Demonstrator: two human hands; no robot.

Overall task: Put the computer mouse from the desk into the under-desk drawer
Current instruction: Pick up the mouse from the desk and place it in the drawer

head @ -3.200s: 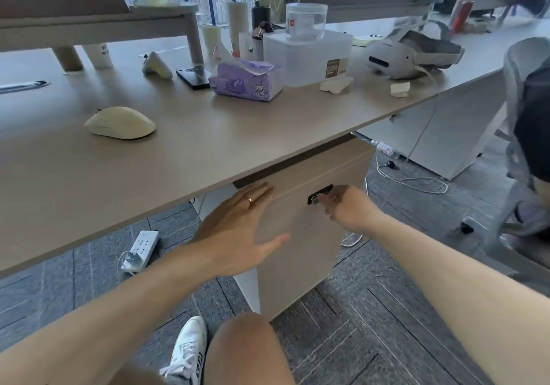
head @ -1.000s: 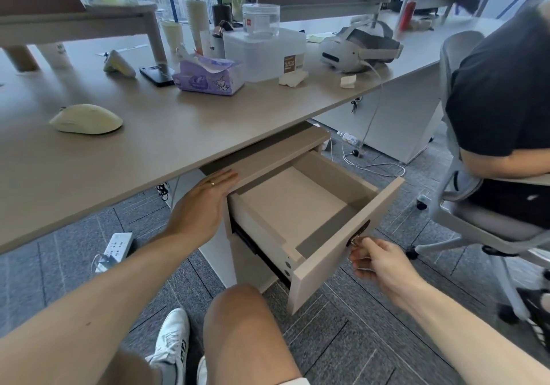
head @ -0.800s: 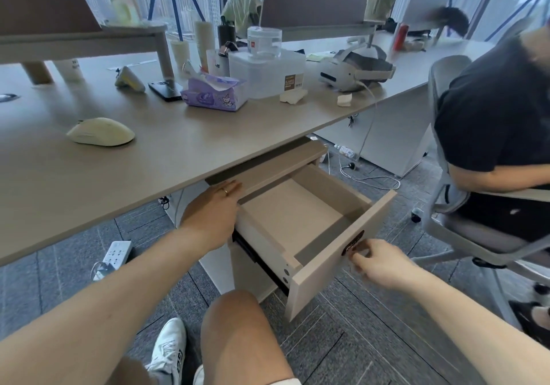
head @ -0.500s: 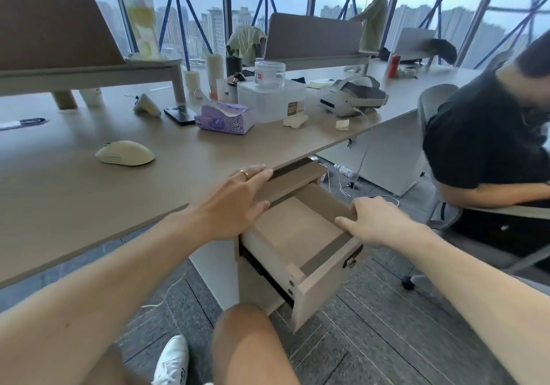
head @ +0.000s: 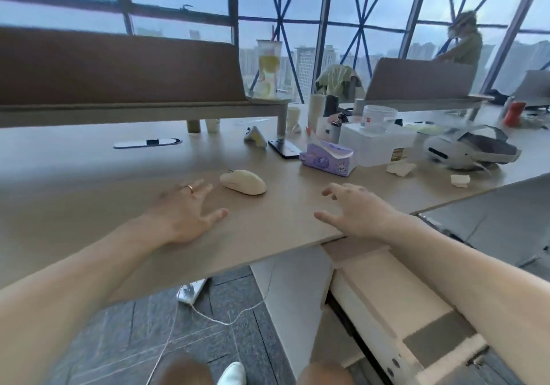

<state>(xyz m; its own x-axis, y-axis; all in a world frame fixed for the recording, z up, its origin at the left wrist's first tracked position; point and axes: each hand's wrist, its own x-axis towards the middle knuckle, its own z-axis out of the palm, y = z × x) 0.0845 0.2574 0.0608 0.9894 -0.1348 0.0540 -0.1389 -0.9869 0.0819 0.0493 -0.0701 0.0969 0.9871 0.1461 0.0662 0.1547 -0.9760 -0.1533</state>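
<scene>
Reaching for the mouse, both hands empty!
Left hand [head: 190,209] flat on the worktop [head: 89,182], fingers spread; mouse [head: 242,181] just right of it; right hand [head: 357,209] open, hovering; drawer [head: 395,304] open below, a hasty swipe could knock the mouse away.

1 head-worn camera looks forward, down, close over the desk [head: 89,176].

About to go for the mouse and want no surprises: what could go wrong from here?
The cream oval computer mouse sits untouched between both open hands; the right hand hovers nearer the desk edge. The open beige under-desk drawer lies beneath the right forearm, mostly hidden, so the drop could miss or a knee could bump it.
</scene>
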